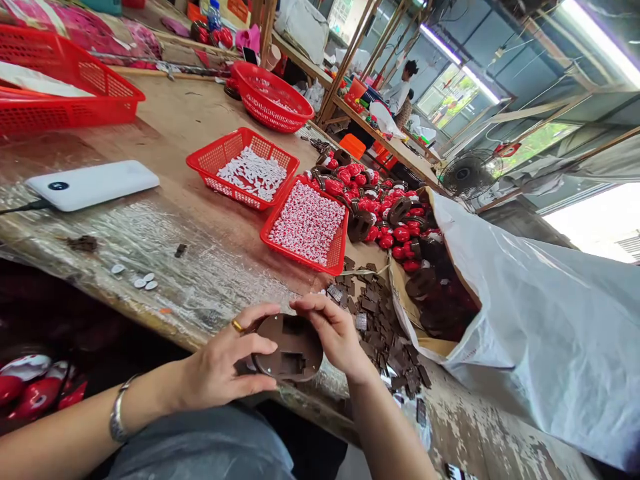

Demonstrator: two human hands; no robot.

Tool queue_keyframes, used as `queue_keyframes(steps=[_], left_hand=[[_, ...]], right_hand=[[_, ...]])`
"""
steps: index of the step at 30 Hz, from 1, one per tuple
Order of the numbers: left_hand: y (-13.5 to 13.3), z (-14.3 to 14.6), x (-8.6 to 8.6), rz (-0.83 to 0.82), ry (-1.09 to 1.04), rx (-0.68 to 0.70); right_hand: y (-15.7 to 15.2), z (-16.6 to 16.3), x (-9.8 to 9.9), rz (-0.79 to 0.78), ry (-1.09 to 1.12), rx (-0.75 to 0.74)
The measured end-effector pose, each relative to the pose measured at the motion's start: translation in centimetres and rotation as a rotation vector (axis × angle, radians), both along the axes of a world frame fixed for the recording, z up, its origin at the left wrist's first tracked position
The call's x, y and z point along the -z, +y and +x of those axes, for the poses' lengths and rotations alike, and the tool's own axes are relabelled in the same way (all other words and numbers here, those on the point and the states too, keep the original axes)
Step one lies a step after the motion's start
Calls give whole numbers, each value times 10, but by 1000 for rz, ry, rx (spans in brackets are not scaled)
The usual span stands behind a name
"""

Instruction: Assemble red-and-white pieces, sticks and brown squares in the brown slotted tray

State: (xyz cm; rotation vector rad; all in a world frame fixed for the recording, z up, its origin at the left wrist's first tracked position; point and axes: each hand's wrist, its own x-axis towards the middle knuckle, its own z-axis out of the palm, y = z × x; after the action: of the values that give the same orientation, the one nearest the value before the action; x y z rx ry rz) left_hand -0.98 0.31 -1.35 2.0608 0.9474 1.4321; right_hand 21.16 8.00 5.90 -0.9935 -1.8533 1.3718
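Note:
Over the near table edge, a dark brown rounded plastic base [313, 348] is held with its recessed underside facing up. It has an open slot and small screw points; whatever it belongs to underneath is hidden. My left hand [220, 363], with a ring and a bracelet, grips its left side, thumb across the top face. My right hand [337, 333] is closed against its far right edge, fingertips partly hidden. Right of my hands lies a pile of small brown plastic covers [373, 300].
Red baskets hold white pieces [253, 175] and small red-and-white parts [307, 223]. Red-and-brown figures [385, 207] spill from a large white sack [540, 320] on the right. A white power bank [95, 187] and white discs [140, 283] lie left. A person [400, 93] is farther back.

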Motion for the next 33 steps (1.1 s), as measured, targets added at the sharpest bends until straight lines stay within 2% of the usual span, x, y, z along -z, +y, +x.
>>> queue_keyframes(steps=[5, 7, 9, 11, 14, 16, 17, 20, 24, 28, 33], left_hand=[[-1, -2, 1, -67, -11, 50], [-1, -6, -1, -88, 35, 57], [-2, -10, -3, -98, 59, 58], [-4, -13, -4, -109, 52, 73], [-7, -17, -2, -129, 11, 120], [-8, -18, 1, -115, -18, 145], [-9, -19, 2, -103, -27, 155], [-9, -21, 5, -89, -23, 154], [-9, -25, 6, -92, 17, 137], [-9, -25, 11, -106, -53, 157], [-9, -25, 19, -145, -73, 180]], right_hand=[[-14, -2, -5, 353, -174, -287], [-19, -5, -7, 425, -272, -343], [-20, -3, -8, 430, -301, -349], [-14, 2, -7, 392, -241, -291], [20, 9, -3, 367, -162, -1], [57, 8, 3, 350, -270, 203], [77, 5, 5, 320, -374, 260], [135, -11, 11, 210, -628, 304], [183, -40, 16, 57, -725, 281], [199, -57, 24, -48, -682, 311], [201, -48, 26, -182, -398, 455]])
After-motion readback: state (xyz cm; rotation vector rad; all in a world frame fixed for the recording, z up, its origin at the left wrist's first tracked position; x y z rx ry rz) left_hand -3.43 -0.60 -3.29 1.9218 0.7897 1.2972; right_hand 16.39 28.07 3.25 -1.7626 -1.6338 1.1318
